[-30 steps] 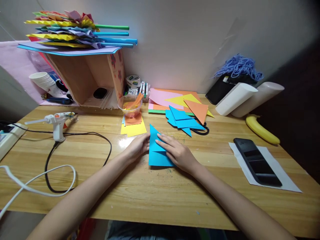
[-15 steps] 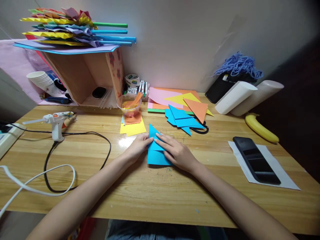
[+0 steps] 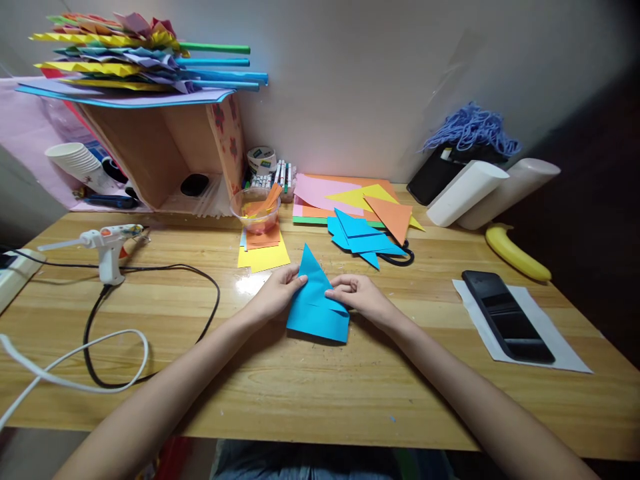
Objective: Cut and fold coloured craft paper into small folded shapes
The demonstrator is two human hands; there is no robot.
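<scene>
A blue folded paper (image 3: 316, 301) with a pointed top is held just over the middle of the wooden table. My left hand (image 3: 279, 291) pinches its left edge, thumb on top. My right hand (image 3: 361, 298) grips the right edge between thumb and fingers. Behind it lie cut blue pieces (image 3: 363, 235), partly covering black-handled scissors (image 3: 407, 259). An orange triangle (image 3: 393, 219) rests beside them on coloured sheets (image 3: 320, 193).
On the left are a glue gun (image 3: 111, 253) and looping cables (image 3: 219, 293). A plastic cup (image 3: 256, 210) stands by yellow paper (image 3: 265, 257). At the right lie a phone (image 3: 507, 317) and a banana (image 3: 517, 253). An open box (image 3: 230, 140) stands behind.
The blue paper has tilted and lifted slightly, its lower edge turned. My right hand has moved from lying flat across the paper to gripping its right edge.
</scene>
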